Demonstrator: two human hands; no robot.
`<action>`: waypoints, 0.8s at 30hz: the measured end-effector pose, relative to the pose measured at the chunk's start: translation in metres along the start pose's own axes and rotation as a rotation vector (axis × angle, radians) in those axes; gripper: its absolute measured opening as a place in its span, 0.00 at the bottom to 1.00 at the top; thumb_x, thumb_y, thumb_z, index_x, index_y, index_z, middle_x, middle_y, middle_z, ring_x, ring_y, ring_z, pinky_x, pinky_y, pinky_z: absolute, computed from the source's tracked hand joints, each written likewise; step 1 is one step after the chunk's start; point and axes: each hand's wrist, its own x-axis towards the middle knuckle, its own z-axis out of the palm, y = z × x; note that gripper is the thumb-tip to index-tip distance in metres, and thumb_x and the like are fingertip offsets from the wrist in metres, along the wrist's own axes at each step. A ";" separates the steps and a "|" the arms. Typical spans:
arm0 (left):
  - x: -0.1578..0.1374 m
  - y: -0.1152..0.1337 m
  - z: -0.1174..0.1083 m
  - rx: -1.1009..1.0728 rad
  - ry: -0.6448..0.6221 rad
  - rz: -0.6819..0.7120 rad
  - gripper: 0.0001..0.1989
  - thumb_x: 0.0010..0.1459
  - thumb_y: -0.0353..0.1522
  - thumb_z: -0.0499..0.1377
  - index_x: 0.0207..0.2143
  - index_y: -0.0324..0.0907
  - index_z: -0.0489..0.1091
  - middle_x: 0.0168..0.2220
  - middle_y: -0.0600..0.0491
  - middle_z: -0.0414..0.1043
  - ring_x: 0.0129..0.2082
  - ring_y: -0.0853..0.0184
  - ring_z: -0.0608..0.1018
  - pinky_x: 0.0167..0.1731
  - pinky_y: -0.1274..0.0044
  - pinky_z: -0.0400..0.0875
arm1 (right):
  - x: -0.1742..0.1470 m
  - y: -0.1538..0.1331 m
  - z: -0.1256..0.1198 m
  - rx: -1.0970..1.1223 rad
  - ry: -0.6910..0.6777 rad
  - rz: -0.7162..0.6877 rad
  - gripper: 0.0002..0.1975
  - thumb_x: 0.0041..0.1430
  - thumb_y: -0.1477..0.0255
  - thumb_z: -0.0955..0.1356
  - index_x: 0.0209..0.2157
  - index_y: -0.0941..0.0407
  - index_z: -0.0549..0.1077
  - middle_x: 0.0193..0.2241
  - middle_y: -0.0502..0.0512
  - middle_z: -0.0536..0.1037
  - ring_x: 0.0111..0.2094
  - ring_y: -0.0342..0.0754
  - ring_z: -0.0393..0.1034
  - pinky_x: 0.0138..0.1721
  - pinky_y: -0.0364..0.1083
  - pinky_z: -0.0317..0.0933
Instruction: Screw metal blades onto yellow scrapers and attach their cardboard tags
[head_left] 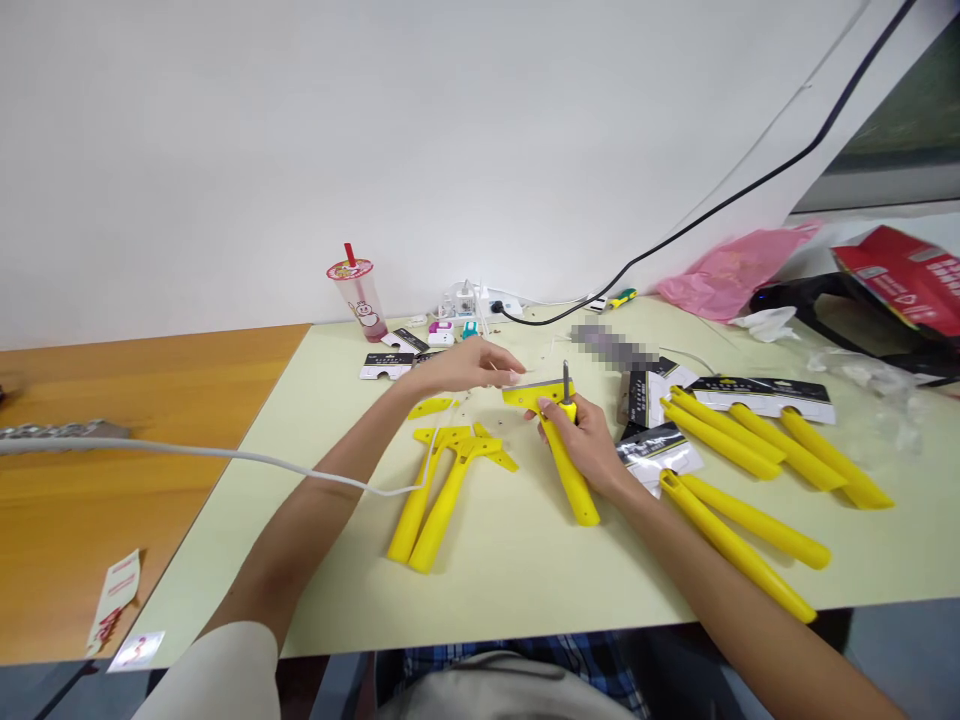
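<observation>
My right hand point(589, 440) is closed around a yellow scraper point(570, 475) with a metal blade along its head. The same hand also holds a screwdriver point(567, 385), its shaft pointing up beside the blade. Near the left end of that blade, my left hand point(480, 363) has its fingertips pinched together; whatever lies between them is too small to make out. Two more yellow scrapers point(442, 500) lie side by side on the table below my left hand. Around their heads are loose yellow head plates point(431, 407). Tiny bits, possibly screws, are scattered near my left hand.
Several yellow handles point(750, 520) and black-and-white packaging cards point(660, 450) lie at the right. A drink cup point(360, 300) and a power strip point(480, 303) stand by the wall. A white cable point(300, 460) crosses over my left forearm. A pink bag point(735, 270) sits back right.
</observation>
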 end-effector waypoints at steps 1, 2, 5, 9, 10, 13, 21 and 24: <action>-0.007 0.000 -0.014 0.099 0.007 -0.007 0.27 0.62 0.50 0.68 0.55 0.41 0.84 0.48 0.45 0.85 0.46 0.58 0.81 0.43 0.72 0.72 | -0.001 -0.002 0.000 0.000 0.018 0.002 0.24 0.67 0.47 0.72 0.37 0.55 0.80 0.23 0.51 0.77 0.24 0.47 0.67 0.28 0.47 0.61; -0.015 -0.001 -0.029 0.186 0.017 -0.029 0.27 0.62 0.50 0.67 0.54 0.41 0.84 0.47 0.45 0.85 0.44 0.58 0.81 0.42 0.72 0.72 | -0.002 -0.003 0.000 0.008 0.039 0.003 0.24 0.67 0.47 0.72 0.37 0.56 0.80 0.22 0.50 0.75 0.23 0.46 0.66 0.27 0.47 0.60; -0.040 -0.013 -0.071 0.395 -0.015 -0.254 0.25 0.59 0.51 0.67 0.49 0.44 0.85 0.41 0.49 0.84 0.38 0.60 0.80 0.35 0.74 0.69 | -0.004 -0.006 0.000 0.076 0.111 -0.028 0.23 0.65 0.47 0.74 0.36 0.55 0.79 0.21 0.50 0.75 0.23 0.47 0.67 0.24 0.46 0.59; -0.065 -0.039 -0.109 0.559 -0.064 -0.564 0.22 0.54 0.49 0.68 0.45 0.45 0.85 0.47 0.47 0.85 0.42 0.58 0.81 0.35 0.75 0.69 | -0.004 -0.003 0.000 0.167 0.172 -0.118 0.21 0.67 0.49 0.73 0.37 0.54 0.79 0.24 0.51 0.78 0.23 0.46 0.67 0.23 0.45 0.59; -0.068 -0.046 -0.114 0.578 -0.071 -0.620 0.22 0.53 0.49 0.68 0.44 0.45 0.84 0.47 0.46 0.85 0.43 0.57 0.81 0.36 0.75 0.70 | -0.004 -0.002 0.000 0.184 0.187 -0.133 0.20 0.67 0.50 0.73 0.37 0.54 0.78 0.25 0.52 0.78 0.23 0.45 0.67 0.22 0.45 0.59; -0.073 -0.063 -0.125 0.559 -0.064 -0.720 0.24 0.49 0.50 0.70 0.44 0.45 0.83 0.47 0.45 0.85 0.46 0.55 0.82 0.40 0.74 0.73 | -0.003 -0.001 -0.002 0.218 0.227 -0.146 0.20 0.66 0.50 0.74 0.36 0.53 0.77 0.26 0.51 0.78 0.22 0.45 0.68 0.22 0.45 0.60; -0.074 -0.088 -0.128 0.605 0.069 -0.695 0.42 0.48 0.50 0.71 0.64 0.46 0.74 0.67 0.43 0.75 0.61 0.50 0.79 0.55 0.70 0.74 | -0.001 0.000 -0.001 0.191 0.183 -0.106 0.23 0.65 0.47 0.74 0.38 0.54 0.78 0.23 0.50 0.76 0.23 0.46 0.68 0.21 0.45 0.59; -0.072 -0.095 -0.125 0.602 0.083 -0.687 0.42 0.50 0.49 0.70 0.66 0.45 0.71 0.69 0.42 0.72 0.63 0.51 0.78 0.57 0.71 0.73 | 0.000 0.000 -0.001 0.178 0.185 -0.084 0.23 0.64 0.47 0.75 0.38 0.54 0.78 0.23 0.51 0.76 0.24 0.47 0.69 0.21 0.45 0.60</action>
